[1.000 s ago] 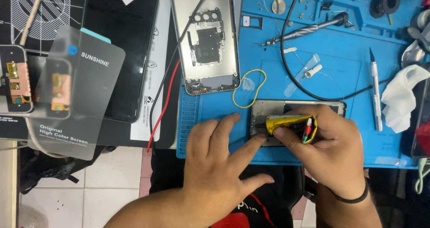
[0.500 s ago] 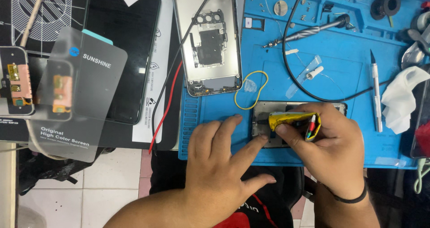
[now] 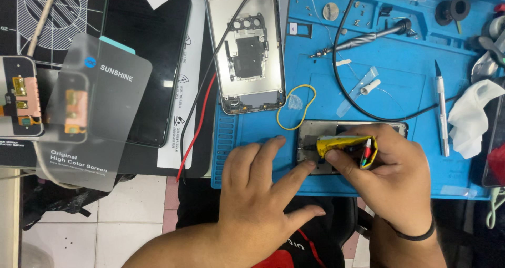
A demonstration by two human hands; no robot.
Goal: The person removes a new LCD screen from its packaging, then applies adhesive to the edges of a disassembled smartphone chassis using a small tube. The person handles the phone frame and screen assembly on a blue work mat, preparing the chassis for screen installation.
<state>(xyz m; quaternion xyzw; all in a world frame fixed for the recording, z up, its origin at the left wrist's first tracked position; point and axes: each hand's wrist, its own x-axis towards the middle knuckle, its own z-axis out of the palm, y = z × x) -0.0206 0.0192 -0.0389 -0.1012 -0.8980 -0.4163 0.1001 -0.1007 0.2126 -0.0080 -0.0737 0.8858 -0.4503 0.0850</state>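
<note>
The right hand point(image 3: 392, 176) pinches a yellow-wrapped tool point(image 3: 342, 144) over a small phone frame point(image 3: 315, 131) on the blue mat point(image 3: 400, 89), the left hand point(image 3: 263, 189) lies spread flat at its nine o'clock, and a translucent grey screen package point(image 3: 92, 113) sits far toward nine o'clock.

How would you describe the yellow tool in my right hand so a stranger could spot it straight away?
Start at the blue work mat and go to its near edge, where the right hand rests over a small opened phone frame. The yellow tool lies pinched in its fingers. It alone is a stubby yellow-wrapped stick; the grey craft knife nearby is slim and lies untouched.
</note>
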